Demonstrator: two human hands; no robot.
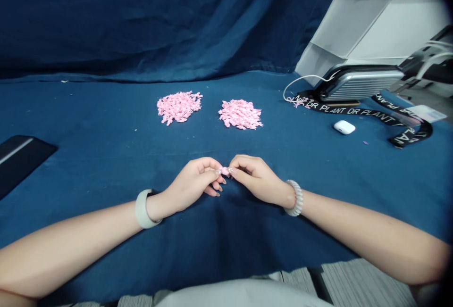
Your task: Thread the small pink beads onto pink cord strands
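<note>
Between my two hands is a small pink piece (225, 171), soft-looking like the bits in the piles; its exact kind is too small to make out. My left hand (194, 179) pinches its left end between thumb and forefinger, the other fingers curled below. From the opposite side my right hand (256, 178) grips the right end with thumb and fingertips. Beyond the hands, two heaps of similar pink pieces lie on the blue cloth: a left pile (179, 107) and a right pile (240, 114).
A silver ribbed case (364, 84) with a white cable stands at the back right. Near it lie a black lettered strap (354, 110) and a white earbud case (344, 127). A dark flat object (23, 161) rests at the left edge. Blue fabric (141, 19) hangs behind.
</note>
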